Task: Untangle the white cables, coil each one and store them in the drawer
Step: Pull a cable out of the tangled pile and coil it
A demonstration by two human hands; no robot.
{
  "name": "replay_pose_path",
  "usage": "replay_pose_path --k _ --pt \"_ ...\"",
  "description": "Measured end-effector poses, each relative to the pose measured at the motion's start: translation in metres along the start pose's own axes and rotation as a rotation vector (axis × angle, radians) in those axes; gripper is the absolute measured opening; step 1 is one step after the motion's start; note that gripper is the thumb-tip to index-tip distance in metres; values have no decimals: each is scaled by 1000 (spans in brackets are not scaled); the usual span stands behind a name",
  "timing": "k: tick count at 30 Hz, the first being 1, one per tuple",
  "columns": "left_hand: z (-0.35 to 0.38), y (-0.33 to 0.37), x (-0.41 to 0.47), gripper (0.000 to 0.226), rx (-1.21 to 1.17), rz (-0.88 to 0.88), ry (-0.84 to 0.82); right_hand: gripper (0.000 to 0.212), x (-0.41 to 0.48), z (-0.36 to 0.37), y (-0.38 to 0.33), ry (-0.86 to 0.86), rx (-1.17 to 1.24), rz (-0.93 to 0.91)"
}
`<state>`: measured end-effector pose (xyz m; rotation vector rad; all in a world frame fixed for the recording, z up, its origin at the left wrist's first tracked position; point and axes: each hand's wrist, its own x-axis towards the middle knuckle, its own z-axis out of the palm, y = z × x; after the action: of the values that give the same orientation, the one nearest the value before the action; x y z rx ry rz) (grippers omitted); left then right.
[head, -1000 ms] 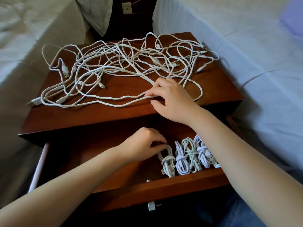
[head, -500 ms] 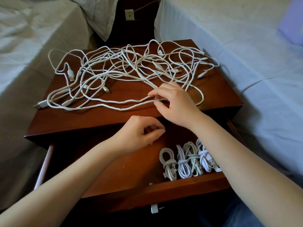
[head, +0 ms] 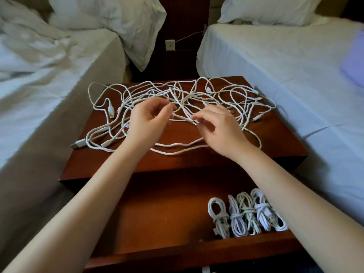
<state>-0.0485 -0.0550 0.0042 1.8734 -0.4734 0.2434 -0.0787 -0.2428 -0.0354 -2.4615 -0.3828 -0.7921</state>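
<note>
My left hand [head: 146, 120] has come up out of the drawer [head: 157, 213], where it was half a second ago, and is now over the table [head: 275, 138] beside my right hand [head: 218, 127], which has moved a little further into the pile. My view has lifted as well, so the pillows [head: 110, 22] at the heads of the two beds [head: 275, 62] now show. The tangled cables [head: 197, 95] lie spread across the back half of the table as before, running under and just beyond both hands, with a flat plug [head: 77, 144] poking out over the left edge. My right hand pinches one strand [head: 184, 118] between thumb and forefinger, its other fingers loosely curled above the wood. That strand runs straight across the short gap to my left hand, whose fingers curl at its other end; the blur there means I cannot tell whether they actually grip it. The coiled cables [head: 246, 213] stand in a row at the front right of the open drawer, below my right forearm and well apart from both hands.
</note>
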Motion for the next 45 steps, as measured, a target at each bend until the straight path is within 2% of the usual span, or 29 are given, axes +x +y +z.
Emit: replay_pose_path --k 7,11,17,22,26,28,32,37,42,45 --pt "-1 -3 55 16 134 3 179 21 44 16 11 123 -24 15" --pt "-3 -19 68 19 128 -71 271 21 65 29 15 169 -37 54" --pt "0 -41 71 18 169 -106 245 19 79 41 23 210 -26 156" --pt "1 -53 72 24 284 -44 158 36 79 50 12 -6 18 251" --pt "5 -65 69 34 333 -25 21 42 77 48 6 -21 116 246" --pt "5 -67 67 34 359 2 5 40 77 46 4 -59 105 222" --pt "2 -60 63 19 369 139 78 18 77 40 5 40 86 199" --pt "-16 -57 65 17 423 198 211 22 77 24 20 178 -19 266" --pt "-33 -56 68 15 479 259 409 23 70 21 32 95 -174 350" --pt "-35 -59 67 19 556 233 300 21 70 25 35 84 -136 328"
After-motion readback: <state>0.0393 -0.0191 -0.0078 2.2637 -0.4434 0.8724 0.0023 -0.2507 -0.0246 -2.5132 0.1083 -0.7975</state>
